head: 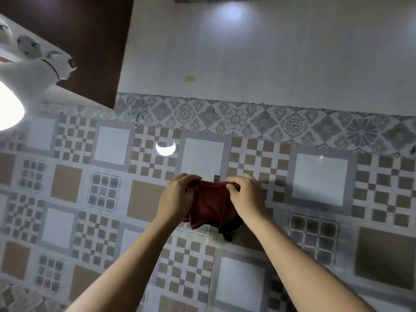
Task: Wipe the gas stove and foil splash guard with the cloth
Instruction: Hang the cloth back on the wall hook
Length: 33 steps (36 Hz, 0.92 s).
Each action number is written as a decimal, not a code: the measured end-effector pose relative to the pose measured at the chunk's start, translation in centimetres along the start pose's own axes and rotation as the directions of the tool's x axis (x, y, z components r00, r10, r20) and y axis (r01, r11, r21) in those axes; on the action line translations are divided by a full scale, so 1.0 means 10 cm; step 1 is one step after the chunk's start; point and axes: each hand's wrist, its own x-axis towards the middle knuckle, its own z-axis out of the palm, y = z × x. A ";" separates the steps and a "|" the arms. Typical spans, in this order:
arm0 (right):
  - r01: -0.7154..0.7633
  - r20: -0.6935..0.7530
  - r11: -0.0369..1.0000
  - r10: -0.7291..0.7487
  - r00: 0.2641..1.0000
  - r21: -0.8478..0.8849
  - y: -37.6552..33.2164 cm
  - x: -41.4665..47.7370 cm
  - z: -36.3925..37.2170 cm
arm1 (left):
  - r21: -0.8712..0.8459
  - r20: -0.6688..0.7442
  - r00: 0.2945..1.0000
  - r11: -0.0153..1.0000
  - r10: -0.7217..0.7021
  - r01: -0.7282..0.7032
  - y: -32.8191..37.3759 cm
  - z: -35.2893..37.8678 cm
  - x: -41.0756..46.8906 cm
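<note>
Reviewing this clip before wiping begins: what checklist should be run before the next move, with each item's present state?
1. Left hand grips cloth: ok.
2. Right hand pinches cloth's top edge: ok.
3. Cloth free of small peg on the wall: cannot tell.
4. Gas stove in view: not ok.
5. Foil splash guard in view: cannot tell; blurred crinkled patch at lower left.

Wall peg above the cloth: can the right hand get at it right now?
Probably yes: the peg sits bare just above the cloth, close beside the right hand, though that hand is pinching the cloth's top edge.
</note>
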 end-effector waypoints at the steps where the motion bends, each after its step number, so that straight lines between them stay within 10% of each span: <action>1: 0.020 -0.004 1.000 -0.020 1.000 -0.016 0.02 0.05 0.04 | 0.015 -0.009 1.000 1.000 0.003 -0.003 -0.03 0.04 0.03; 33: 0.156 -0.105 0.988 -0.155 0.982 0.000 0.34 -0.10 0.55 | -0.200 -0.056 0.991 0.974 -0.124 0.110 -0.63 0.45 -0.04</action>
